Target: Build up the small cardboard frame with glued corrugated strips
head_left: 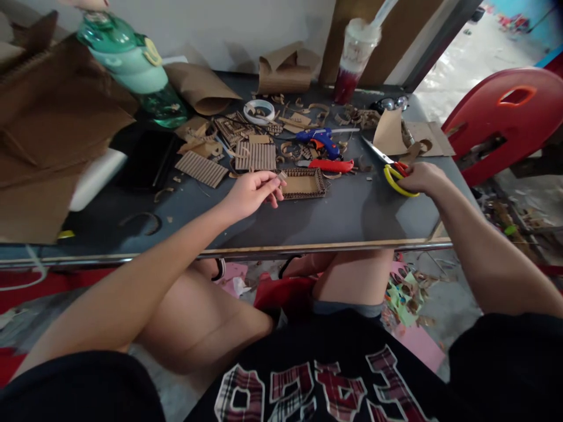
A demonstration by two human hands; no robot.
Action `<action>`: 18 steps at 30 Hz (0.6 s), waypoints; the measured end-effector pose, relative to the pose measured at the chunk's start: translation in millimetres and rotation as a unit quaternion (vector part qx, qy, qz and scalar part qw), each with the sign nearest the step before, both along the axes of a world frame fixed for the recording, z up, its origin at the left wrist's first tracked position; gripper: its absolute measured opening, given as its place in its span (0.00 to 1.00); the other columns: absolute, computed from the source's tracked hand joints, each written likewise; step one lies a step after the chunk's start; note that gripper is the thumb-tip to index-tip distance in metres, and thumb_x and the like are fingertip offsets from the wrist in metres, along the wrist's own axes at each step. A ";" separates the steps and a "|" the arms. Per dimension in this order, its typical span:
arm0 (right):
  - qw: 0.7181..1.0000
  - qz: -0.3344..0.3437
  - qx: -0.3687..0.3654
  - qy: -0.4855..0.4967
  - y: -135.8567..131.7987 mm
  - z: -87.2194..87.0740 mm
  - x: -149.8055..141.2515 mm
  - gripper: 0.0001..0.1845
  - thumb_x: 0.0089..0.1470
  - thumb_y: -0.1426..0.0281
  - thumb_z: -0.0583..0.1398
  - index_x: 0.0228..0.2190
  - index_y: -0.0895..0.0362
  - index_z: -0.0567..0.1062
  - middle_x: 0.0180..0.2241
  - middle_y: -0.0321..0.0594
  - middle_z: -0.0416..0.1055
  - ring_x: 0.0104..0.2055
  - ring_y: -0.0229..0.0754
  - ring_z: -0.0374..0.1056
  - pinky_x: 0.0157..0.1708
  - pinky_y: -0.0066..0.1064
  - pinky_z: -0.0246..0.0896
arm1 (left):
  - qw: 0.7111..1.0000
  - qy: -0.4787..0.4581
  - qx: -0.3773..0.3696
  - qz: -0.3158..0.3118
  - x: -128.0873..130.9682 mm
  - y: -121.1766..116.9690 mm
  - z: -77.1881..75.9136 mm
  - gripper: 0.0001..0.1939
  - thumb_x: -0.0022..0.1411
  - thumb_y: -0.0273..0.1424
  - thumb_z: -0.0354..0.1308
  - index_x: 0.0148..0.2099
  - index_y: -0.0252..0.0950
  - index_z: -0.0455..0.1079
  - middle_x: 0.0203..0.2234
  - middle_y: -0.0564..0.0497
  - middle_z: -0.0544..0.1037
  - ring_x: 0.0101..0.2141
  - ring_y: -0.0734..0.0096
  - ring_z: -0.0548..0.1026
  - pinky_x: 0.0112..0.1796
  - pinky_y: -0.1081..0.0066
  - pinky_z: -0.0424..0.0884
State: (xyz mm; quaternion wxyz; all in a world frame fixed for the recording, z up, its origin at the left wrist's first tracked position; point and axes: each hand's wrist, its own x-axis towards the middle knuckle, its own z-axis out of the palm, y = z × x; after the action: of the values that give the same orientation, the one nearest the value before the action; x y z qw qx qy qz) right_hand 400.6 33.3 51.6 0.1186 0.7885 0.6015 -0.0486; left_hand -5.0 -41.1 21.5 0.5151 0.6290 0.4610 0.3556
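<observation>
My left hand (253,193) is closed in a pinch on a small cardboard piece (282,175), held just left of a rectangular corrugated cardboard frame (303,183) lying on the dark table (334,217). My right hand (422,177) is closed around the yellow handles of a pair of scissors (393,170), whose blades point up and left along the table.
A blue glue gun (320,139), a red utility knife (329,165), a tape roll (259,110), corrugated strips (255,156) and cardboard scraps litter the table's far half. A green bottle (132,64) stands at the left, a drink cup (354,58) at the back, a red chair (505,117) at the right.
</observation>
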 end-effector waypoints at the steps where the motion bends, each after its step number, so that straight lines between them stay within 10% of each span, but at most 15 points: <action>1: 1.000 -0.020 -0.001 0.010 -1.2 0.8 1.9 0.06 0.49 0.70 0.64 0.31 0.60 0.76 0.34 0.55 0.75 0.42 0.57 0.71 0.37 0.40 0.58 | 1.000 -0.006 0.001 -0.004 1.1 -0.9 0.3 0.11 0.69 0.34 0.55 0.39 0.32 0.73 0.27 0.49 0.79 0.22 0.77 0.75 0.29 0.74 0.70; 7: 0.967 -0.075 0.004 0.243 -39.0 7.1 4.5 0.17 0.60 0.53 0.54 0.30 0.53 0.67 0.27 0.37 0.62 0.25 0.38 0.59 0.27 0.34 0.53 | 1.000 -0.009 0.007 0.002 1.0 -0.2 -0.4 0.12 0.68 0.34 0.56 0.38 0.31 0.75 0.31 0.46 0.81 0.22 0.79 0.73 0.30 0.73 0.71; 12: 0.807 0.030 0.023 0.590 -77.3 20.2 -16.4 0.43 0.36 0.33 0.65 0.42 0.52 0.70 0.39 0.42 0.67 0.25 0.32 0.54 0.21 0.29 0.43 | 0.999 0.001 0.043 0.019 -1.0 -1.4 -0.1 0.12 0.68 0.35 0.56 0.40 0.31 0.76 0.30 0.47 0.82 0.22 0.78 0.73 0.29 0.74 0.70; 18: 0.785 0.105 -0.107 0.600 -108.6 20.3 -67.5 0.45 0.40 0.31 0.61 0.44 0.55 0.71 0.36 0.38 0.65 0.24 0.30 0.56 0.23 0.30 0.53 | 0.997 -0.011 0.078 0.001 5.6 -12.3 6.5 0.16 0.66 0.41 0.59 0.39 0.31 0.76 0.33 0.45 0.83 0.23 0.76 0.75 0.31 0.72 0.72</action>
State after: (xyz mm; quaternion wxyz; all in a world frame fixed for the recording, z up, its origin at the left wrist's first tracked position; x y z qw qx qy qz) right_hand 333.1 -75.3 71.9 -0.1788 0.5143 0.6213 -0.5634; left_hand 0.6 -53.4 28.0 0.4690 0.6629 0.4265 0.3984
